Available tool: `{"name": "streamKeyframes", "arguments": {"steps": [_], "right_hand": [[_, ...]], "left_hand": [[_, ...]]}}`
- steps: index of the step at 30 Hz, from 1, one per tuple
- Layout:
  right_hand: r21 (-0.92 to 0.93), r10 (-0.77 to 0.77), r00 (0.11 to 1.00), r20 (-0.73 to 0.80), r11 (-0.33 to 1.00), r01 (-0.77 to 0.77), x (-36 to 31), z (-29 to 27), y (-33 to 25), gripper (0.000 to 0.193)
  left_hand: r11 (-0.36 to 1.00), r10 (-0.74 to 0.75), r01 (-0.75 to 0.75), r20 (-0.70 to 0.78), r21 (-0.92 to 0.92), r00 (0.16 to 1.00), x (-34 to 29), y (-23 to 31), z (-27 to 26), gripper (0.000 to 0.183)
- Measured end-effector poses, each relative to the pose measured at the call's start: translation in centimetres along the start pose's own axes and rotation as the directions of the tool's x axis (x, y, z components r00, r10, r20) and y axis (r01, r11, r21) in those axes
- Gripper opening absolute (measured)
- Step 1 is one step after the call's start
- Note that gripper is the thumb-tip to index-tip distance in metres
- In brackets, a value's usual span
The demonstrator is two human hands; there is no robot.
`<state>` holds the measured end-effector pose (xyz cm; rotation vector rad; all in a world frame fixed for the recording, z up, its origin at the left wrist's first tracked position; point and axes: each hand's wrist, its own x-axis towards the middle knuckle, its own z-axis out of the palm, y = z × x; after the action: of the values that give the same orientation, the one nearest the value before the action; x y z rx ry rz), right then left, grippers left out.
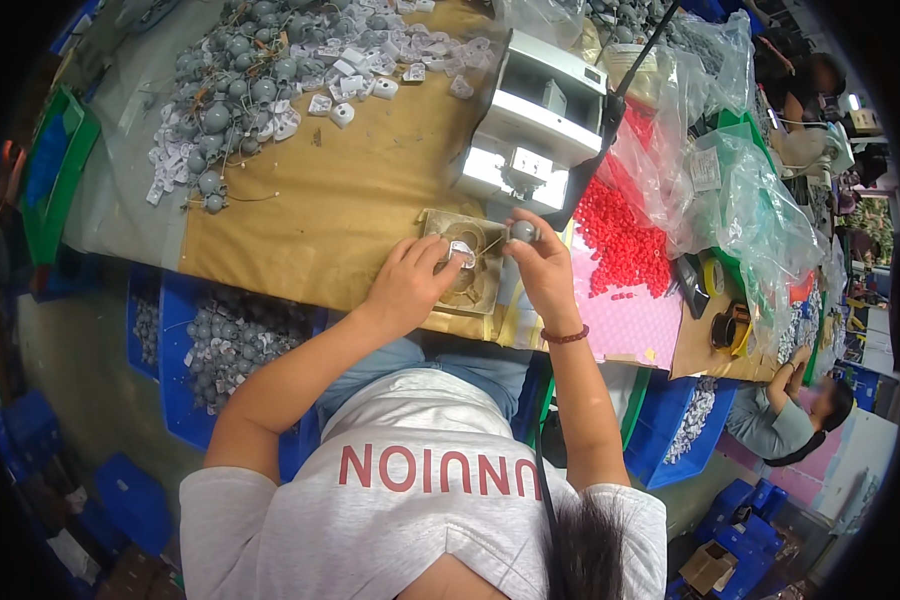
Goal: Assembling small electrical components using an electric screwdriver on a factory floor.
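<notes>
My left hand (410,283) pinches a small white plastic part (460,254) over a square, pale fixture plate (482,303) with a rounded recess. Just right of it, my right hand (542,262) is closed around a grey ball-shaped part (523,231), held between thumb and fingers. A thin wire seems to run from the ball toward the white part. The plate lies at the table's near edge, directly in front of a white and grey bench machine (535,110). My fingers hide part of the recess.
Grey balls with wires (232,105) and white plastic parts (355,75) are heaped at the far left. Small red parts (625,240) lie on pink sheeting at right, beside clear plastic bags (735,190) and tape rolls. Blue bins (185,400) stand below the edge; another person (785,415) sits at right.
</notes>
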<state>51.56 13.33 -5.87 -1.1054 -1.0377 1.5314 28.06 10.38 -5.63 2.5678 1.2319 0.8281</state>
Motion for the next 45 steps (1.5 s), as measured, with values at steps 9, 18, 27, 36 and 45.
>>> {"name": "streamKeyframes", "arguments": {"steps": [9, 18, 27, 36, 45], "right_hand": [[-0.569, -0.059, 0.997, 0.042, 0.82, 0.072, 0.8, 2.0, 0.6, 0.034], [-0.835, -0.277, 0.961, 0.004, 0.528, 0.156, 0.1, 3.9, 0.9, 0.054], [-0.736, -0.772, 0.613, -0.167, 0.512, 0.444, 3.6, -0.6, -0.9, 0.05], [-0.355, -0.246, 0.937, -0.249, 0.923, 0.149, 8.5, -6.9, -4.6, 0.067], [-0.216, -0.482, 0.819, -0.312, 0.875, 0.433, 4.2, -1.0, -10.7, 0.033]], "left_hand": [[0.999, 0.032, -0.032, 0.017, -0.03, 0.999, -0.2, -1.1, 0.3, 0.04], [0.973, -0.163, 0.165, 0.027, -0.158, 0.986, 1.4, -0.4, -0.1, 0.04], [0.983, -0.177, 0.177, 0.007, -0.047, 0.984, 2.5, 0.2, 0.5, 0.044], [0.985, -0.17, 0.169, -0.033, -0.039, 0.985, 2.7, 0.3, 1.2, 0.039], [0.976, -0.212, 0.209, -0.047, -0.067, 0.976, 2.5, 0.2, 1.6, 0.037]]}}
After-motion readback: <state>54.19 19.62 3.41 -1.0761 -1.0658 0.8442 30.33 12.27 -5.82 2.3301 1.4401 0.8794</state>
